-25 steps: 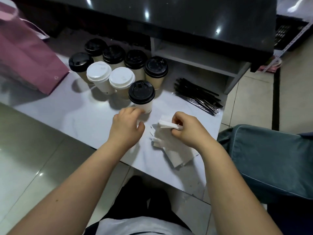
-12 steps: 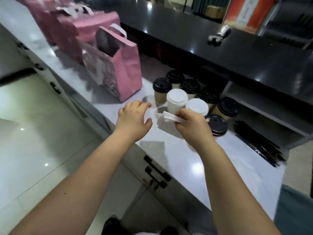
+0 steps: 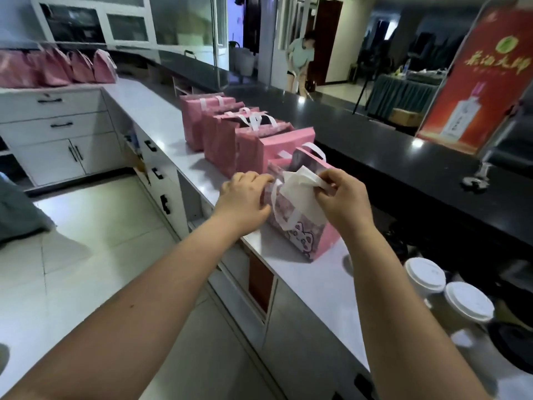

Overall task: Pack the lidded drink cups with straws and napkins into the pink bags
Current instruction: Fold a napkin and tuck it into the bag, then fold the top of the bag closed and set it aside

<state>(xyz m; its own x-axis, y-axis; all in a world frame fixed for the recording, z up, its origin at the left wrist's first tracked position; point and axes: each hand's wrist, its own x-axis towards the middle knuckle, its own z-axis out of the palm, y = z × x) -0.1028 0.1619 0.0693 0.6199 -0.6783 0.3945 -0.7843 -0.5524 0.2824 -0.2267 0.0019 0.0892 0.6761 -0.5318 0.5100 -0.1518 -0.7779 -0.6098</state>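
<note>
Got the nearest pink bag by its top rim in the left hand, fingers curled over the edge on that hand's side. Pinching a floppy bunch of white napkins in the right hand, thumb and fingertips clamped on one corner. Got the napkins dangling just left of the right hand, between the two hands, right at the bag's mouth and drooping over the front panel with the cartoon face on it. No telling how far in, if at all. Standing upright on the pale surface, that bag, directly below and between the hands, with one white handle poking up just beyond the right hand.

Beyond the left hand: a row of bags, also pink, lined up along the same surface, packed close together. Down by the right forearm, nearer than the right hand: two cups with white lids side by side, plus a black lid at the very edge, too blurry to say more. Past the right hand, a long black counter with a red sign standing on it. Way off beyond the left hand, far bags in pink bunched on a corner surface above white drawers.
</note>
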